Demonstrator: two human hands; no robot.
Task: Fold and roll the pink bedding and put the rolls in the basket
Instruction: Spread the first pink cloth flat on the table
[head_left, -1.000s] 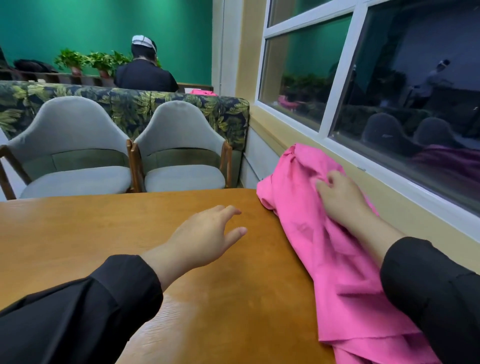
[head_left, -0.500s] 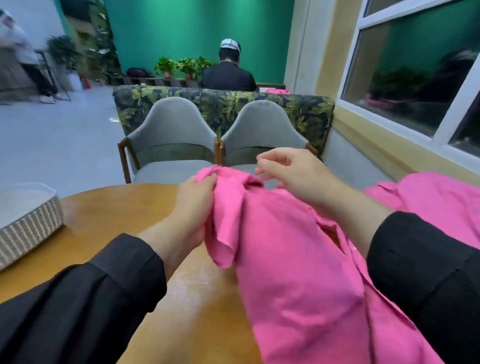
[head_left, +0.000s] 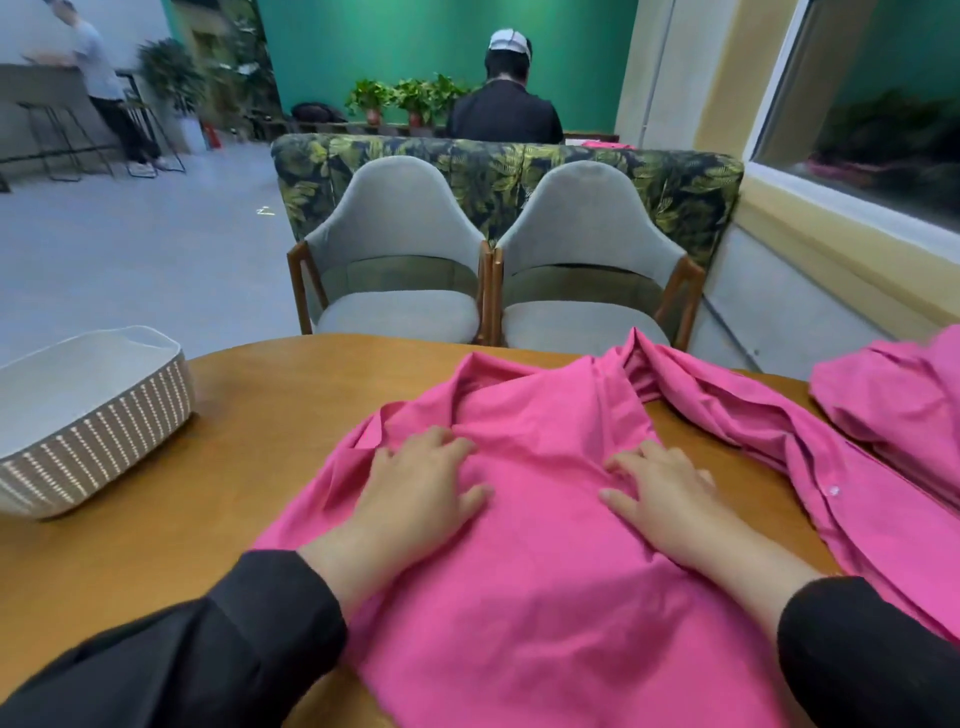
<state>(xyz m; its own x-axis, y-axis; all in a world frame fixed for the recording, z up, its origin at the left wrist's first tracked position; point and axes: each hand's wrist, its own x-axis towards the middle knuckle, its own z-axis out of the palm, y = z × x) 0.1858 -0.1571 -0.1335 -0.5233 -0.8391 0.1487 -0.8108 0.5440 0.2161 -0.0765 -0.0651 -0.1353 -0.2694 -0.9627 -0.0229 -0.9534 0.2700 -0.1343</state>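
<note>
tho no legible writing, both hands (head_left: 540, 493) flat on pink bedding (head_left: 545, 597)

Green wall (head_left: 447, 47), grey floor (head_left: 130, 249), two grey chairs (head_left: 400, 260), leaf-print sofa (head_left: 498, 171), window (head_left: 883, 98)

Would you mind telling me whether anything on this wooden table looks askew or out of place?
Only the pink fabric bedding: under the flat left hand and right hand it lies rumpled, its far end bunched in ridges. The white woven basket sits squarely.
</note>
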